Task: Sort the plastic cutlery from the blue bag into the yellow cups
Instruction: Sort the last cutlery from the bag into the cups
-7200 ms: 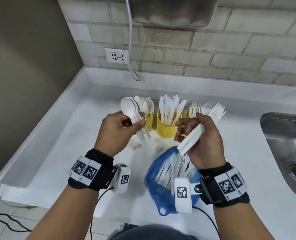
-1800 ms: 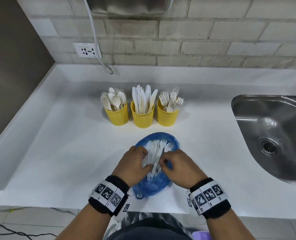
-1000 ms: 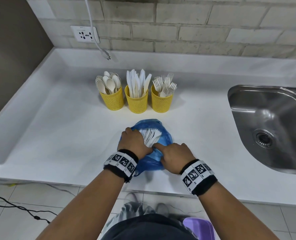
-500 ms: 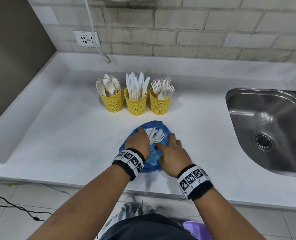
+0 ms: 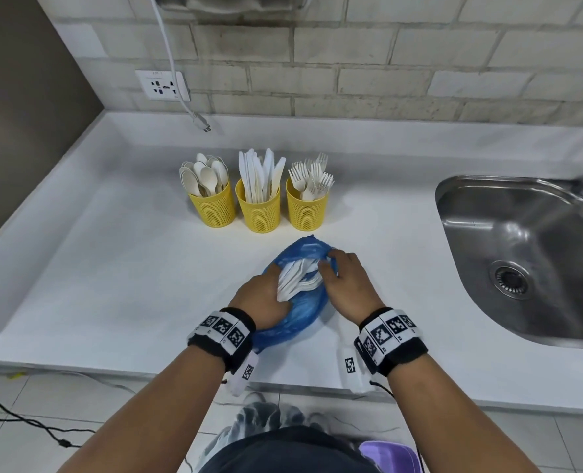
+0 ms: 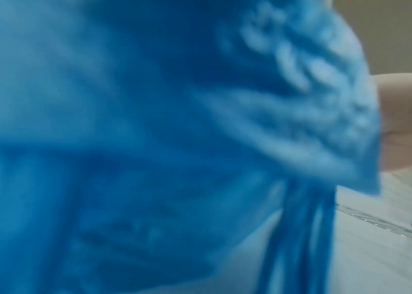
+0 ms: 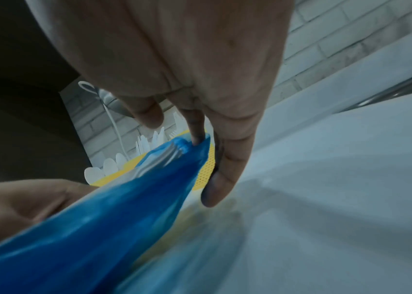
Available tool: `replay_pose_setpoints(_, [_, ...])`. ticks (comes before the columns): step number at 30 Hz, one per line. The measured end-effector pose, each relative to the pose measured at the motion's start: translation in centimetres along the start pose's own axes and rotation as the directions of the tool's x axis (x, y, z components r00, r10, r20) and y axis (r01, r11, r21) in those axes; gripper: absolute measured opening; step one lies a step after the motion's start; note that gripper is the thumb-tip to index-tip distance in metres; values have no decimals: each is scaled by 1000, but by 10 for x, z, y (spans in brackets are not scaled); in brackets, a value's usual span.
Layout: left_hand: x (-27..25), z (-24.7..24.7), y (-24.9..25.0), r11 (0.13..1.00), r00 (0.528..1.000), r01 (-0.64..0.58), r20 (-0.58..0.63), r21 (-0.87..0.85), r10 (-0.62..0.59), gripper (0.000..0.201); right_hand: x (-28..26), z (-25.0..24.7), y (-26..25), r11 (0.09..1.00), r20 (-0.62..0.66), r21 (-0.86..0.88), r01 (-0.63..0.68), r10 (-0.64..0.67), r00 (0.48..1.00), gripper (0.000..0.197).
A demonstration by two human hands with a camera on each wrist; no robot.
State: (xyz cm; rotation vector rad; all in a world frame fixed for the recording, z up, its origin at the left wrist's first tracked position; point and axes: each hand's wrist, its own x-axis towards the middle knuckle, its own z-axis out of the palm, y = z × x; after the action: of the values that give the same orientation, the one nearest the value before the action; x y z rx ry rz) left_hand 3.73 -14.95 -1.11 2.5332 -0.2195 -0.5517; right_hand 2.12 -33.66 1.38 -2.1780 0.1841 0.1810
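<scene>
The blue bag [image 5: 303,312] lies on the white counter near its front edge, with a bundle of white cutlery [image 5: 300,278] showing in its mouth. My left hand [image 5: 276,292] grips the handle ends of that bundle at the bag's left side. My right hand [image 5: 329,268] lies over the bag's far right, fingers fairly straight, one fingertip [image 7: 194,140] touching the bag [image 7: 114,214]. Behind stand three yellow cups: spoons [image 5: 212,208], knives [image 5: 258,211], forks [image 5: 306,209]. The left wrist view shows only blurred blue bag [image 6: 149,139].
A steel sink [image 5: 522,254] is set into the counter [image 5: 112,268] at the right. A wall socket [image 5: 162,86] and a hanging white cable [image 5: 181,97] are at the back left. The counter's front edge runs just under my wrists.
Both hands came back from the cups to the bag. In the last half second my right hand slid forward over the bag's far side, and my left hand closed round the cutlery.
</scene>
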Motion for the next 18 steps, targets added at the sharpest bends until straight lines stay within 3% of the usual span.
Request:
replay_pose_setpoints(5, [-3,-2,8,991,995,-104,-12,-82,103,50,9,9,-11,963,-106,266,-37,67,992,20])
replay_pose_setpoints(9, [0,-1,20,995,990,-97,-100,1,97,45,10,20,-16,906,-158,418,-60,138,978,13])
replay_pose_setpoints(13, [2,4,28,997,987,-30,-155,73,41,47,13,22,-18,915,-155,399,-61,133,979,15])
replay_pose_setpoints(18, [4,1,19,998,995,4,-104,68,3,40,20,6,-1,951,-275,301,-76,163,947,25])
